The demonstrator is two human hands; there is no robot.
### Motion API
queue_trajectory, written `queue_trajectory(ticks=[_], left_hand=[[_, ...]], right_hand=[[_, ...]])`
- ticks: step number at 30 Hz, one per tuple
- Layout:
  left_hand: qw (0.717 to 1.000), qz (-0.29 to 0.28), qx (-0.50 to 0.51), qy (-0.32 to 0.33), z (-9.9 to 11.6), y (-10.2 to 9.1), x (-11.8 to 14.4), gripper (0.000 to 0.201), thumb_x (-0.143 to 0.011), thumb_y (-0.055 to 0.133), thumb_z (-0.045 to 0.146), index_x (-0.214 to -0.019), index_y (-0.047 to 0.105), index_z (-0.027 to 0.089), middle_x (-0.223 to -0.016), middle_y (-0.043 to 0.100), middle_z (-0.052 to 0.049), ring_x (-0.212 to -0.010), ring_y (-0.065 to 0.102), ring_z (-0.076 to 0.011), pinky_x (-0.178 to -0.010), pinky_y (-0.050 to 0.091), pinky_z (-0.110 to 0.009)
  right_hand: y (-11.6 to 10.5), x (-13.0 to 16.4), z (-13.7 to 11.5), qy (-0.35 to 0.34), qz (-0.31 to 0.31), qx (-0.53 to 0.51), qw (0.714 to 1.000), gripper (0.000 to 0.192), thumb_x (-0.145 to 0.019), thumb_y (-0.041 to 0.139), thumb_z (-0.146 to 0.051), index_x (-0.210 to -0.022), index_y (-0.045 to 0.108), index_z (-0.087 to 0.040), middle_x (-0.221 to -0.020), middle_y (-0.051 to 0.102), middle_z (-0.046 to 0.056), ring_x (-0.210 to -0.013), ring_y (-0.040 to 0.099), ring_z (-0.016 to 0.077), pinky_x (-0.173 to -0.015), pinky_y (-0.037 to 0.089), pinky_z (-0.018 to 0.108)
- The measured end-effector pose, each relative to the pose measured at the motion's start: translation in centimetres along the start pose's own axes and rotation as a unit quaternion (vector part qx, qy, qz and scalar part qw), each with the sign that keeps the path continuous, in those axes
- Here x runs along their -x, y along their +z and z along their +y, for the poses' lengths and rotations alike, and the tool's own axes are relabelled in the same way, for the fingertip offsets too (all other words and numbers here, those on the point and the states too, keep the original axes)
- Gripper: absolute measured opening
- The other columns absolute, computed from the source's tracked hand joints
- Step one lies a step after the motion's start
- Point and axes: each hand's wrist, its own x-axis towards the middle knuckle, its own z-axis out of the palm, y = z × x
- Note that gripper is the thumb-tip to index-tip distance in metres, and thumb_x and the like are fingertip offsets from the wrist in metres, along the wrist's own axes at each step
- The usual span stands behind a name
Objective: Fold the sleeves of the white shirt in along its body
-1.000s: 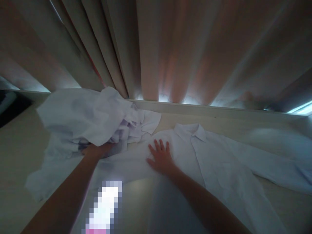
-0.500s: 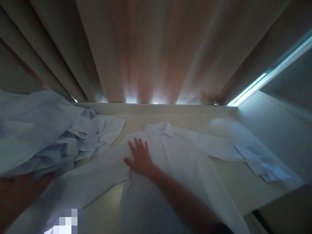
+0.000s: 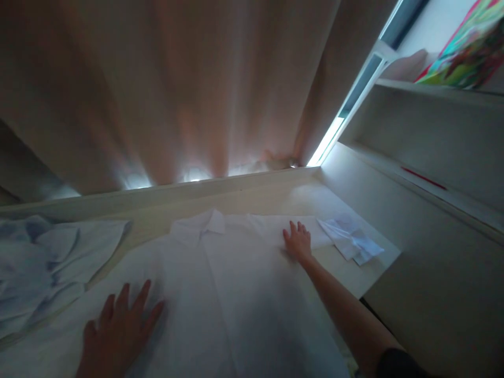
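A white collared shirt (image 3: 197,273) lies spread on the pale table, its collar toward the curtain. Over the shirt's left side is my left hand (image 3: 120,325), fingers spread, with nothing gripped; whether it presses the cloth I cannot tell. My right hand (image 3: 298,242) rests on the sleeve at the right, fingers stretched out and slightly apart. The sleeve reaches right toward a clear, shiny packet (image 3: 352,239), which lies by the cuff. The shirt's lower part runs out of view at the bottom.
Crumpled white cloth (image 3: 59,262) is heaped at the left of the table (image 3: 252,195). A long brown curtain (image 3: 197,94) hangs behind. On the right stands a pale panel with shelves (image 3: 425,121), and a colourful printed item (image 3: 468,47) sits on the upper shelf.
The view has turned to the right. My right hand has moved from the shirt's chest to the right sleeve. My left hand has come from the far left onto the shirt.
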Motion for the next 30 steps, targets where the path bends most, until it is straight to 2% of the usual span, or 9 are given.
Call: queue_trajectory(ticks=[3,6,12,15,18,21,24,27,30], left_hand=[[0.995,0.024,-0.093,0.009,5.6,0.1,0.0,0.062,-0.084,0.031,0.05,-0.141,0.029,0.026,-0.148,0.028,-0.015,-0.136,0.022,-0.0373,-0.1,0.026,-0.059],[0.993,0.016,-0.098,0.071,10.3,0.4,0.7,0.06,-0.084,0.031,0.049,-0.139,0.033,0.026,-0.148,0.029,-0.013,-0.136,0.022,-0.0358,-0.104,0.02,-0.058],[0.993,0.048,-0.051,0.091,16.3,1.1,1.2,0.065,-0.082,0.032,0.054,-0.139,0.033,0.024,-0.147,0.03,-0.015,-0.137,0.02,-0.0371,-0.105,0.01,-0.063],[0.99,0.059,-0.046,0.118,17.7,2.0,1.2,0.064,-0.081,0.034,0.053,-0.138,0.035,0.024,-0.147,0.031,-0.016,-0.137,0.02,-0.0374,-0.106,0.006,-0.063],[0.989,0.057,-0.039,0.13,18.4,2.9,1.2,0.065,-0.081,0.035,0.052,-0.139,0.032,0.023,-0.148,0.027,-0.016,-0.137,0.017,-0.0393,-0.105,0.003,-0.065],[0.989,0.052,-0.038,0.134,18.6,3.4,1.3,0.065,-0.082,0.035,0.051,-0.14,0.032,0.023,-0.148,0.027,-0.016,-0.137,0.017,-0.0399,-0.106,0.002,-0.065],[0.988,0.075,-0.031,0.131,18.8,3.7,1.3,0.066,-0.081,0.036,0.052,-0.139,0.034,0.021,-0.148,0.026,-0.018,-0.138,0.015,-0.0394,-0.107,0.002,-0.063],[0.985,0.104,-0.018,0.134,19.2,4.1,1.1,0.065,-0.081,0.036,0.053,-0.138,0.037,0.021,-0.148,0.026,-0.019,-0.138,0.016,-0.0384,-0.108,0.003,-0.061],[0.983,0.116,-0.01,0.142,19.7,4.5,0.7,0.065,-0.082,0.035,0.053,-0.138,0.036,0.021,-0.148,0.027,-0.02,-0.138,0.017,-0.0383,-0.108,0.004,-0.061]], right_hand=[[0.2,-1.0,5.1,0.011,0.003,0.02,1.0,0.047,-0.091,0.033,-0.036,-0.133,0.043,-0.016,-0.137,0.042,0.015,-0.124,0.038,0.0256,-0.1,0.027,0.037],[0.2,-1.3,9.6,0.035,0.006,0.029,0.999,0.044,-0.087,0.039,-0.026,-0.129,0.046,-0.016,-0.13,0.047,0.015,-0.117,0.045,0.025,-0.094,0.033,0.035],[0.9,-1.8,16.9,0.102,-0.005,0.07,0.992,0.043,-0.086,0.042,-0.037,-0.121,0.051,-0.013,-0.113,0.054,0.018,-0.103,0.053,0.0299,-0.081,0.041,0.04],[1.5,-2.0,19.2,0.086,-0.025,0.087,0.992,0.045,-0.088,0.04,-0.043,-0.122,0.048,-0.014,-0.114,0.054,0.017,-0.098,0.056,0.0265,-0.075,0.043,0.036],[1.9,-2.4,20.7,0.05,-0.052,0.09,0.993,0.04,-0.09,0.039,-0.036,-0.124,0.047,-0.017,-0.116,0.055,0.014,-0.093,0.059,0.0225,-0.069,0.043,0.031],[1.7,-3.4,22.0,0.029,-0.089,0.104,0.99,0.031,-0.09,0.038,-0.031,-0.108,0.058,-0.018,-0.107,0.06,0.013,-0.087,0.061,0.0219,-0.064,0.042,0.03],[0.7,-5.4,23.3,0.03,-0.086,0.127,0.988,0.031,-0.089,0.038,-0.032,-0.092,0.065,-0.016,-0.094,0.064,0.014,-0.081,0.061,0.0245,-0.062,0.04,0.032],[-1.1,-8.4,24.5,0.03,-0.056,0.159,0.985,0.028,-0.086,0.044,-0.029,-0.091,0.067,-0.016,-0.096,0.064,0.015,-0.086,0.059,0.0264,-0.068,0.037,0.035],[-2.9,-11.5,25.2,0.057,-0.074,0.162,0.982,0.027,-0.085,0.046,-0.026,-0.091,0.07,-0.013,-0.097,0.063,0.018,-0.091,0.056,0.027,-0.072,0.031,0.04]])
